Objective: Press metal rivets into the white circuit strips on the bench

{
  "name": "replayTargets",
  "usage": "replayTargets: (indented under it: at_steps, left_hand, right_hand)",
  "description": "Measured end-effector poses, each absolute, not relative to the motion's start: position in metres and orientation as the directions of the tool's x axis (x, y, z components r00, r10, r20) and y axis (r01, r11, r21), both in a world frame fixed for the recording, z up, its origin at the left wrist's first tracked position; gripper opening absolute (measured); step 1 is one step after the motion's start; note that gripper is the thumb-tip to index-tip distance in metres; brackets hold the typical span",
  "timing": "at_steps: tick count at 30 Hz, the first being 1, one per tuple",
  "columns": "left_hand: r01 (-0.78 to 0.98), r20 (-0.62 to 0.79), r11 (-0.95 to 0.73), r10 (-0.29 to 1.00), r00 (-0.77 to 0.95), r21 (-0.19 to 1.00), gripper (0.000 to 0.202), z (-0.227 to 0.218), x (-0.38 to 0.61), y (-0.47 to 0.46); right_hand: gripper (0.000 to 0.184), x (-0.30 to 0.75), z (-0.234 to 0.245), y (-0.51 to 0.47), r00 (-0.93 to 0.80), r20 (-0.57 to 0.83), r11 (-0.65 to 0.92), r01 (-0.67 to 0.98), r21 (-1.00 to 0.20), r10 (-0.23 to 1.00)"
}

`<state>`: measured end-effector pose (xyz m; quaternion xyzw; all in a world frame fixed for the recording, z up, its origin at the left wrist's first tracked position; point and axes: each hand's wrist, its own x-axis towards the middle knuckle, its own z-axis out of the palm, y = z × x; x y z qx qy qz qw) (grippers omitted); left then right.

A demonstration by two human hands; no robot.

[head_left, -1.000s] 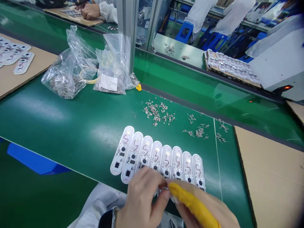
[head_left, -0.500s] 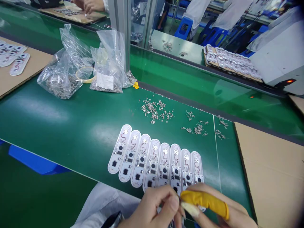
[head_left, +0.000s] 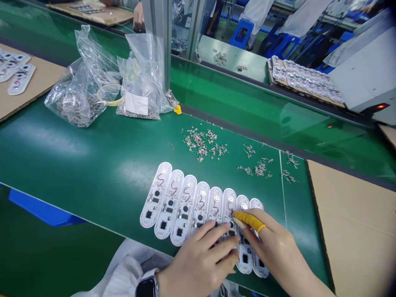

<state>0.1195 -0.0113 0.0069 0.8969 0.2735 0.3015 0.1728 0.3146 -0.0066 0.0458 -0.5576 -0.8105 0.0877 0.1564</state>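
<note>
A row of several white oblong circuit boards (head_left: 182, 204) lies side by side on the green belt (head_left: 93, 156). My left hand (head_left: 201, 258) rests on the near ends of the middle boards, its fingers stretched forward and flat. My right hand (head_left: 272, 243) lies over the rightmost boards, its forefinger in a yellow finger cot (head_left: 249, 220) pointing left and touching a board near the red wire. Neither hand holds anything that I can see. A watch (head_left: 147, 286) sits on my left wrist.
Small metal parts (head_left: 204, 144) lie scattered on the belt beyond the boards. Two clear bags (head_left: 102, 88) of parts and a tape ring stand at the back left. Cardboard sheets (head_left: 355, 222) lie to the right and far left. Other people work across the line.
Both hands moved forward from the belt's near edge onto the boards. They were pinched together before; now the left lies flat and the right forefinger points at a board.
</note>
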Motion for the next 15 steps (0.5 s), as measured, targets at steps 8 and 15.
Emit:
replayTargets:
  at_steps: [8,15]
  left_hand:
    - [0.386,0.513,-0.787,0.609,0.605,0.480,0.013,0.009,0.122,-0.009]
    - [0.383,0.538,-0.804,0.591,0.601,0.455,0.013,0.008,0.123,-0.006]
  right_hand:
    - [0.047,0.295,0.064,0.001,-0.627,0.249,0.640,0.768,0.039,0.738]
    - [0.047,0.296,0.072,0.013,-0.574,0.203,0.595,0.801,-0.062,0.793]
